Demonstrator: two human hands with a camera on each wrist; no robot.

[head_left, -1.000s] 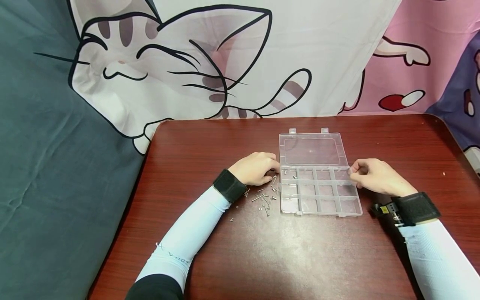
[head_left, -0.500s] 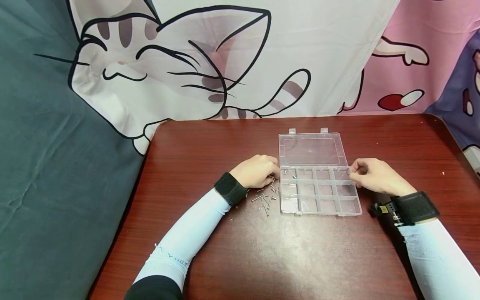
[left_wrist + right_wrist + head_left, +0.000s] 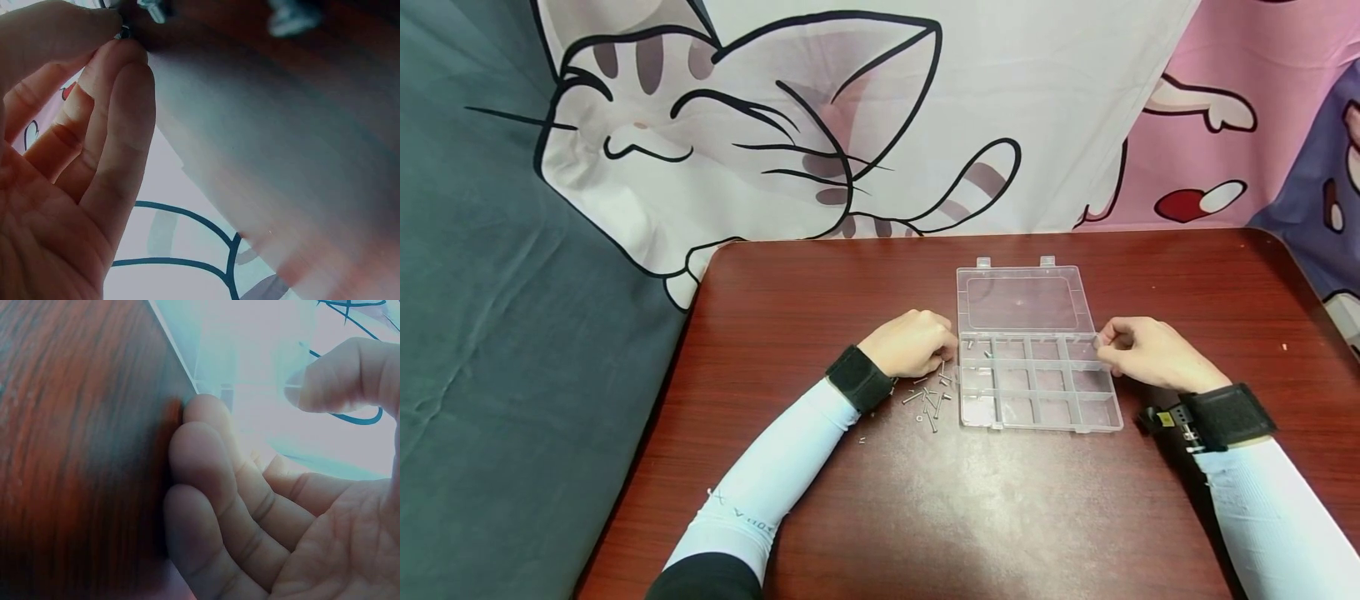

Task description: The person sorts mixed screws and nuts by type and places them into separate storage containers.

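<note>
Fingers newly drawn in, the left hand (image 3: 910, 343) pinches a small dark metal piece (image 3: 124, 31), apparently secured, left of the clear plastic compartment box (image 3: 1051, 379) the right hand (image 3: 1157, 354) grips near the red-brown wooden worktop (image 3: 1015, 508)'s far edge.

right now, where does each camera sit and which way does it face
Head: worn on the head, facing forward and down at the compartment box and screws; left hand, right hand and forearms show.
Left wrist: worn there, facing screws and tabletop; left hand shows.
Right wrist: worn there, facing tabletop and compartment box; right hand shows.
Shared: head and left wrist both show screws.
</note>
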